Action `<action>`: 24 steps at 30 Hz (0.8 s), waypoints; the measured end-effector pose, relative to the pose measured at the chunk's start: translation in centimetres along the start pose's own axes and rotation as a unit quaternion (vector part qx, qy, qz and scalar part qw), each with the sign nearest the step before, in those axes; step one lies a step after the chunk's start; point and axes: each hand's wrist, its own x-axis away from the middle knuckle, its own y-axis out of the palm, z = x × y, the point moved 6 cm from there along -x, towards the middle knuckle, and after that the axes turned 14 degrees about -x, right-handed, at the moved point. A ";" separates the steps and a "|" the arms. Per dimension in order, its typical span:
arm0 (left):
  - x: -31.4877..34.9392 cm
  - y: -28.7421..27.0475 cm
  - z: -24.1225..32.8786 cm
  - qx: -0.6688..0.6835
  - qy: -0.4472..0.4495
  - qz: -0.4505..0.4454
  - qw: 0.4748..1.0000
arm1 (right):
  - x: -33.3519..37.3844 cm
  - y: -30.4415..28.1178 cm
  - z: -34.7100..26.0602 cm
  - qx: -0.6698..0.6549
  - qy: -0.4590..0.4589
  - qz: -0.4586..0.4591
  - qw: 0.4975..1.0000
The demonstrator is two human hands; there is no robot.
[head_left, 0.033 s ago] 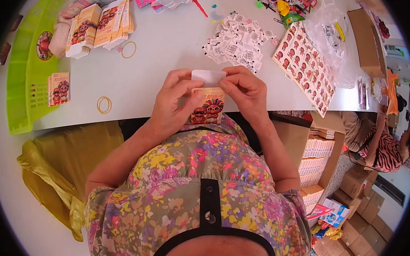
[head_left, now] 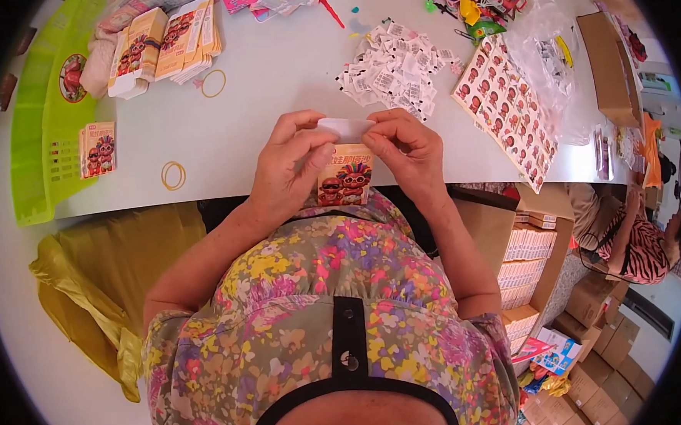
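As the left hand (head_left: 292, 165) and right hand (head_left: 408, 159) pinch a small box (head_left: 344, 185) between them at its white flap (head_left: 345, 129), white packets (head_left: 395, 71) lie heaped just beyond the right hand.

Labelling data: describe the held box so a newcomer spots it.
Find the near edge of the white table, by the floral top. There, the left hand and right hand hold a cartoon box. Unlike the similar packs at left, it is held, its white flap between both hands.
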 end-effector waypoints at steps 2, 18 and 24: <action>0.2 0.4 -0.2 0.083 -0.063 0.018 0.994 | -0.6 0.1 -0.9 -0.019 0.001 0.004 1.000; -0.9 0.5 -2.2 0.300 -0.166 -0.119 0.932 | -1.7 0.4 -1.7 0.026 0.185 -0.099 0.977; 1.0 0.0 -0.7 0.270 -0.118 -0.096 0.951 | 0.5 0.9 -2.2 0.040 0.102 -0.097 0.989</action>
